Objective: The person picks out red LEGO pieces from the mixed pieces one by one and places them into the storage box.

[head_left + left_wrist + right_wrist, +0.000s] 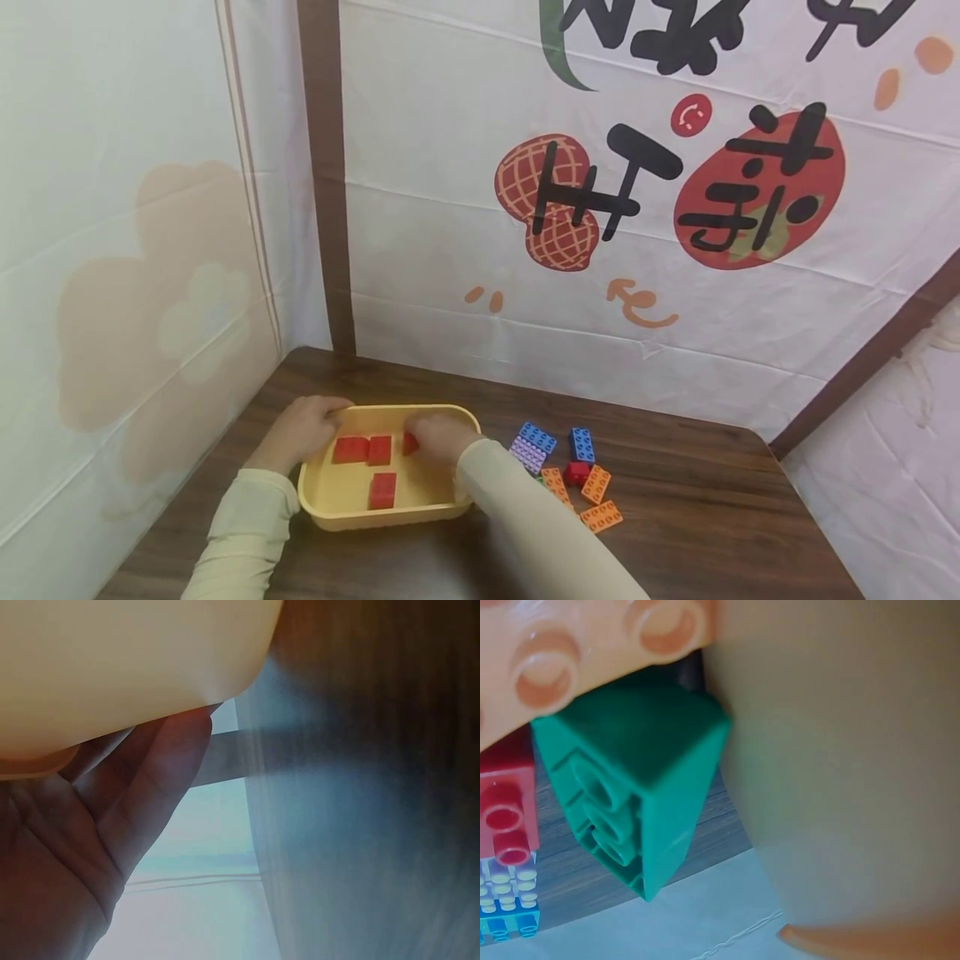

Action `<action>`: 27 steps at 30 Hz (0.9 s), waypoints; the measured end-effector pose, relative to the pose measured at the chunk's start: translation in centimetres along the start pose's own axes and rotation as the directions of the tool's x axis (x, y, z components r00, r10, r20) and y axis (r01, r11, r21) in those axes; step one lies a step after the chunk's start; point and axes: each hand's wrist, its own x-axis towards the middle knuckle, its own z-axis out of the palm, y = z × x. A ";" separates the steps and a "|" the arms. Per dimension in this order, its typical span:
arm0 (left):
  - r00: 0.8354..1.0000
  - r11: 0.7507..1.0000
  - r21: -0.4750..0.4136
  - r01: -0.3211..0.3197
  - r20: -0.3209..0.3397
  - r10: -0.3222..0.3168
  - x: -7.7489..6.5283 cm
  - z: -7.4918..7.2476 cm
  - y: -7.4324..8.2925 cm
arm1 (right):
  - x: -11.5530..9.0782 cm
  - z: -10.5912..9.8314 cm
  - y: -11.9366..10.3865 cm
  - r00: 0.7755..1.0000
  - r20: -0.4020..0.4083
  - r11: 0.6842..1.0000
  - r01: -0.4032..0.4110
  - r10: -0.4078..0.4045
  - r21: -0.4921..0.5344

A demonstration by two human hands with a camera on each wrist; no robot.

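Observation:
A yellow plastic bin (390, 518) stands on the table with several red building bricks (382, 490) inside. My left hand (300, 432) grips the bin's left side at the far corner; in the left wrist view, the fingers of that hand (150, 795) lie against the outer wall (142, 667). Inside the bin's right half, my right hand (444, 437) is blurred, its fingertips pinching a red brick (409, 443) that it partly covers. The right wrist view leaves that hand out of sight and shows the bin's outer wall (840, 765) instead.
Loose bricks lie right of the bin: blue (582, 445), lilac (527, 454), red (577, 474) and orange (602, 517). A green brick (645, 765) sits close to the bin wall. Cloth-covered walls (420, 208) border the table (690, 517) behind and on the left.

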 end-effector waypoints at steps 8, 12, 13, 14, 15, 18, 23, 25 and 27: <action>1.000 1.000 -0.009 0.003 0.004 -0.003 0.0 0.3 0.4 | 0.0 -0.3 0.6 0.987 0.051 0.913 0.157 -0.149 -0.376; 1.000 1.000 -0.006 -0.006 -0.001 0.006 0.0 0.3 0.6 | 0.1 -0.9 0.7 0.971 0.073 0.860 0.237 -0.229 -0.451; 1.000 1.000 -0.006 -0.009 -0.004 0.009 0.0 0.3 0.7 | 0.0 -1.1 0.7 0.966 0.075 0.848 0.252 -0.246 -0.467; 1.000 1.000 -0.006 -0.011 -0.003 0.011 0.1 0.2 0.7 | -0.1 -1.4 0.6 0.964 0.072 0.841 0.260 -0.257 -0.475; 1.000 1.000 -0.007 -0.011 -0.002 0.011 0.1 0.2 0.7 | -0.3 -1.6 0.5 0.962 0.069 0.837 0.264 -0.264 -0.479; 1.000 1.000 -0.010 -0.010 0.007 0.010 0.1 0.1 0.7 | -1.1 -2.3 0.5 0.952 0.061 0.805 0.287 -0.299 -0.519; 1.000 1.000 -0.005 -0.014 0.019 0.014 0.0 0.0 0.4 | -2.6 -3.5 1.4 0.940 0.026 0.779 0.298 -0.341 -0.551; 1.000 1.000 -0.002 -0.018 0.020 0.018 -0.1 -0.2 0.2 | -3.1 -4.1 1.9 0.925 0.010 0.765 0.320 -0.380 -0.559; 1.000 1.000 -0.002 -0.018 0.021 0.018 -0.1 -0.2 0.1 | -3.5 -4.6 2.5 0.904 -0.004 0.744 0.350 -0.428 -0.569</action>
